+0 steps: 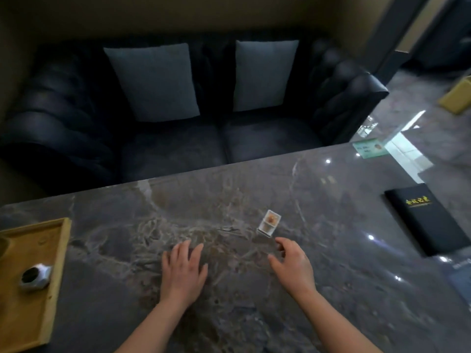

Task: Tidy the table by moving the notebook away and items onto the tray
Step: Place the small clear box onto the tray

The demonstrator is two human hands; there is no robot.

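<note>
Right hand (pixel 290 268): hovering near the small clear box (pixel 269 223), fingers curled apart, gripping nothing
Left hand (pixel 184 271): lying flat on the marble table (pixel 331 289), grasping nothing
Box: standing alone mid-table, well apart from the tray (pixel 54 263)
Notebook (pixel 430 220): lying at the table's right edge
Tray: at left, carrying 1 silver ashtray (pixel 35 276)
Advice: pinch the box by its 2 side faces, keeping it upright while carrying it leftward

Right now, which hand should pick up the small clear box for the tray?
Right. The right hand is open with its fingertips just short of the box, while the left hand lies flat on the table, farther away. The tray sits far left, so a handover may help.
</note>
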